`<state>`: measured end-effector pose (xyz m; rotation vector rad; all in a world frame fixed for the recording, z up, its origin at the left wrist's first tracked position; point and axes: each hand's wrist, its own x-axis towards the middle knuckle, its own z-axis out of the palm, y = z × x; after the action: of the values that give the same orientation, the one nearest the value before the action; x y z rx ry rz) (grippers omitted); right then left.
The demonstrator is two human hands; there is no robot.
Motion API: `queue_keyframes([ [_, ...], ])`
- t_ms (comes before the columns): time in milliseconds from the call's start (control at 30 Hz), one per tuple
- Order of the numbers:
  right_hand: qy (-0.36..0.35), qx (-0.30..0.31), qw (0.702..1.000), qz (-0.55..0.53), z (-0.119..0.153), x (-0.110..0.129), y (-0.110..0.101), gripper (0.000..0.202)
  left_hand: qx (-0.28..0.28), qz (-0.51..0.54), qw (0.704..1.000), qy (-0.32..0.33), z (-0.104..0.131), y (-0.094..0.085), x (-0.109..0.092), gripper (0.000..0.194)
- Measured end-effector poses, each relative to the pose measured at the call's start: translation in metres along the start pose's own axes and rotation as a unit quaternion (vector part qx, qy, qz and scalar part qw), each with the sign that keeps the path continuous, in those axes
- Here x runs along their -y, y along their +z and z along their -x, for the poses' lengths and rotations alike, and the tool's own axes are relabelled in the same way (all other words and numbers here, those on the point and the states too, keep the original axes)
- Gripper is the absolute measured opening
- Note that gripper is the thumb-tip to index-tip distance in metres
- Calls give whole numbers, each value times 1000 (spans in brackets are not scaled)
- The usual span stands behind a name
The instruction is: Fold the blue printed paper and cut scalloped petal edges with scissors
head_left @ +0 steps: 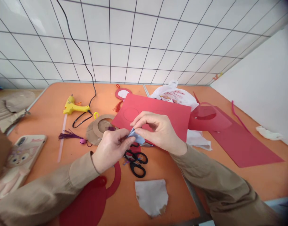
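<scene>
Nearest the body, a light-grey, ragged-edged flat scrap (152, 197) lies by itself on the orange tabletop (179, 194); deep-red rounded sheet material (87, 204) lies to its left, partly under the left sleeve. Beyond, scissors with black looped handles (134, 163) rest handles toward the wearer, presumably for easy pick-up. Above them, both hands work close together: the left hand (112, 144) pinches a small pale-blue folded piece of thin material (139, 138) between thumb and finger, and the right hand (159, 129) pinches the same piece from the other side. The paired grip likely keeps it taut and steady. Whether it is paper or cloth, cannot tell. Behind the hands lies a flat red rectangular card (175, 116) with circle outlines. Farther left, a yellow glue gun (74, 107) lies on its side, seemingly parked out of the working area. At the back, a crumpled white plastic bag (181, 96) sits before the tiled wall.
</scene>
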<state>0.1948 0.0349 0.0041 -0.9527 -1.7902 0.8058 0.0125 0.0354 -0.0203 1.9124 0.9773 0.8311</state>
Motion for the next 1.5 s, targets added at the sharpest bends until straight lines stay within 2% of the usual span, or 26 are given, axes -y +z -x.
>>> queue_keyframes([
  [133,-1,10,1000,-9,0,1,1,12,5,28,999,-15,1,-1,-2,32],
  [200,-5,12,1000,-8,1,2,2,13,-28,15,999,-6,2,0,-3,30],
  [267,-8,5,1000,-9,1,3,2,13,-94,-15,994,49,2,0,-2,23],
  [333,-10,-8,1000,-12,2,3,3,14,-148,-47,979,136,2,0,0,13],
  [400,-9,-21,1000,-13,2,3,4,14,-165,-77,961,207,1,-1,2,9],
  [467,-9,-30,999,-15,3,3,5,14,-165,-98,954,230,0,-1,3,9],
  [633,-20,-46,999,-14,2,3,5,12,-127,-105,969,186,-2,0,8,13],
  [733,-57,-37,998,15,2,2,4,14,-87,-116,972,187,-3,-1,9,12],
  [867,-146,-22,978,147,4,3,3,18,-26,-209,950,231,-5,-5,6,14],
  [967,-185,-22,959,213,6,3,3,20,-26,-250,940,232,-7,-9,4,19],
  [1167,-124,-38,982,134,3,0,4,16,-9,-102,985,136,-9,-11,3,21],
  [1333,-62,-54,995,51,3,0,6,15,-52,-14,991,125,-7,-9,1,22],
  [1500,-25,-48,998,-16,4,1,8,15,-60,-18,990,127,-4,-8,-5,29],
])
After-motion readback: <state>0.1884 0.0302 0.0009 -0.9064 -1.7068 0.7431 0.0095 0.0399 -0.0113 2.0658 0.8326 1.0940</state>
